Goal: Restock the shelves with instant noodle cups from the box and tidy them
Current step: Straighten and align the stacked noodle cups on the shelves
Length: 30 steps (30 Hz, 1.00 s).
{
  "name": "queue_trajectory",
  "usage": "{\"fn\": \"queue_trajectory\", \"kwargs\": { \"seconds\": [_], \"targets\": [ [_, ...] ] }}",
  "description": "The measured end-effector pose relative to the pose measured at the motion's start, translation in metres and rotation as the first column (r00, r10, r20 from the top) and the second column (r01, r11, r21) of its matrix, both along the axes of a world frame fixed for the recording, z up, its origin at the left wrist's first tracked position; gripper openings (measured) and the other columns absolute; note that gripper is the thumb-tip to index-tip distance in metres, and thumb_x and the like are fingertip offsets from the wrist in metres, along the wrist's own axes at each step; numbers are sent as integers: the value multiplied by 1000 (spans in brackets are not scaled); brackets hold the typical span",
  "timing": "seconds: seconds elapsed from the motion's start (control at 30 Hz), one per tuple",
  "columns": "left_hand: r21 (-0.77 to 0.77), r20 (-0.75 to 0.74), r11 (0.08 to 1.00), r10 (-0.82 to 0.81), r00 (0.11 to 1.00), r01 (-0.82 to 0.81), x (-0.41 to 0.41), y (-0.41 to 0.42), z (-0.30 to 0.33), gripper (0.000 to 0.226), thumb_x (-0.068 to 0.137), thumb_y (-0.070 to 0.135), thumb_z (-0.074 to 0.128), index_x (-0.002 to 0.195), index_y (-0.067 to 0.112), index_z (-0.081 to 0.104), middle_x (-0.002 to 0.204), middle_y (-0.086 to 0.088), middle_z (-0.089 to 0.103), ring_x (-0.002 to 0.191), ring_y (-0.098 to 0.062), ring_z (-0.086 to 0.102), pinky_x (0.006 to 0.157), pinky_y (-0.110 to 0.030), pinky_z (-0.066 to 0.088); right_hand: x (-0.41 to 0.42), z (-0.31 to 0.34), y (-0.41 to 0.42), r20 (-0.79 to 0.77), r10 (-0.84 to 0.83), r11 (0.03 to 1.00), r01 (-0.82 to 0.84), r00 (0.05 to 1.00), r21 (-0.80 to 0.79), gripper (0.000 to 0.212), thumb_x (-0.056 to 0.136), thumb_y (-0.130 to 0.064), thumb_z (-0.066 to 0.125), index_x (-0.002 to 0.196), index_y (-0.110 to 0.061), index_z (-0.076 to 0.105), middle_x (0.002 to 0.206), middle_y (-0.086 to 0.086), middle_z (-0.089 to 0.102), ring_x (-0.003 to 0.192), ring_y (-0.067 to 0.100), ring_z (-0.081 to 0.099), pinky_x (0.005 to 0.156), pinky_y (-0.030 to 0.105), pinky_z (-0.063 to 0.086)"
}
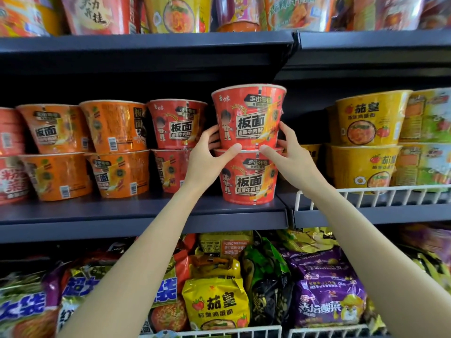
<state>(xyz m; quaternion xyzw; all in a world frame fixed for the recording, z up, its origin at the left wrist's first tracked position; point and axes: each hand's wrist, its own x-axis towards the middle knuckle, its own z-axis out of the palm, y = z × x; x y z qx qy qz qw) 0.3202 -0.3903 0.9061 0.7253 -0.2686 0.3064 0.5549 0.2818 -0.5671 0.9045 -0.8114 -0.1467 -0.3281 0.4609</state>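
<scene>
A red instant noodle cup (247, 115) stands on top of a second red cup (247, 178) at the right end of the dark middle shelf (122, 211). My left hand (210, 154) grips the upper cup's lower left side, thumb across the seam between the two cups. On the lower right side, my right hand (289, 152) holds the same cup, thumb near the seam. To the left stand another red stack (177, 123) and orange stacks (114, 125), two cups high. No box is in view.
Yellow noodle cups (371, 118) are stacked two high on the right shelf behind a white wire rail (366, 193). The shelf above holds more cups (175, 13). Below, bagged noodles (217, 303) fill a wire-fronted bin. A dark gap lies between the red stack and the yellow cups.
</scene>
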Motion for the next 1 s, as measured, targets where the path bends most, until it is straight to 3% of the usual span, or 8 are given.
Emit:
{"fn": "queue_trajectory", "kwargs": {
  "seconds": [0.17, 0.23, 0.3, 0.37, 0.47, 0.6, 0.73, 1.0],
  "targets": [
    [37, 11, 999, -14, 1000, 14, 3, 4, -2, 66, 82, 38, 68, 139, 20, 38, 126, 9, 51, 111, -1, 49, 90, -14, 41, -3, -1, 3, -8, -2, 1000, 2, 1000, -20, 73, 94, -37, 53, 151, -25, 9, 119, -13, 48, 96, 2, 53, 67, 12, 43],
    [80, 37, 997, 11, 999, -14, 3, 9, -5, 61, 86, 40, 63, 139, 21, 39, 131, 9, 50, 113, 0, 48, 86, -8, 38, -5, -1, 3, -39, -26, 1000, 26, 999, 15, 74, 93, -39, 54, 152, -25, 11, 132, -7, 47, 112, 10, 52, 83, 18, 43],
    [103, 151, 988, 98, 984, -114, 2, 25, -11, 52, 90, 39, 58, 137, 22, 43, 135, 7, 50, 117, -1, 48, 91, -13, 39, -11, -6, 6, 104, -219, 975, 221, 970, -7, 69, 94, -40, 52, 151, -20, 18, 147, 0, 38, 131, 15, 39, 98, 20, 29],
    [70, 340, 954, 251, 906, -290, 2, 55, -20, 40, 93, 34, 55, 130, 21, 50, 129, 9, 55, 117, -2, 50, 97, -19, 40, -23, -14, 21, 389, -325, 941, 337, 862, 39, 52, 96, -32, 51, 143, -16, 35, 139, 0, 45, 126, 11, 40, 96, 14, 27],
    [17, 470, 861, 441, 764, -508, 9, 110, -33, 31, 92, 22, 54, 122, 15, 56, 114, 6, 59, 105, -6, 53, 94, -26, 43, -29, -23, 61, 582, -145, 973, 223, 800, -65, 30, 93, -23, 47, 120, -13, 56, 109, -4, 63, 100, 11, 58, 86, 22, 46],
    [227, 169, 834, 474, 864, -502, 26, 157, -29, 49, 90, 24, 59, 135, 21, 42, 115, 1, 60, 103, -14, 57, 91, -37, 48, 8, -25, 124, 318, 57, 928, 68, 946, -366, 27, 93, -20, 51, 119, -18, 58, 103, -3, 66, 89, 14, 63, 77, 39, 53],
    [451, -92, 837, 389, 917, -310, 47, 158, -27, 75, 89, 27, 62, 148, 25, 15, 138, -9, 50, 123, -24, 52, 102, -35, 42, 56, -18, 164, 131, -149, 821, 197, 980, -537, 59, 91, -25, 53, 144, -15, 29, 139, 14, 34, 119, 36, 44, 94, 45, 45],
    [292, -242, 944, 231, 942, -157, 52, 134, -24, 88, 88, 15, 61, 151, 23, 1, 139, -8, 49, 118, -22, 54, 93, -28, 42, 70, -10, 165, -20, -177, 922, 159, 984, -352, 71, 88, -28, 61, 145, -10, 21, 146, 24, 16, 101, 44, 58, 86, 38, 47]
  ]
}}
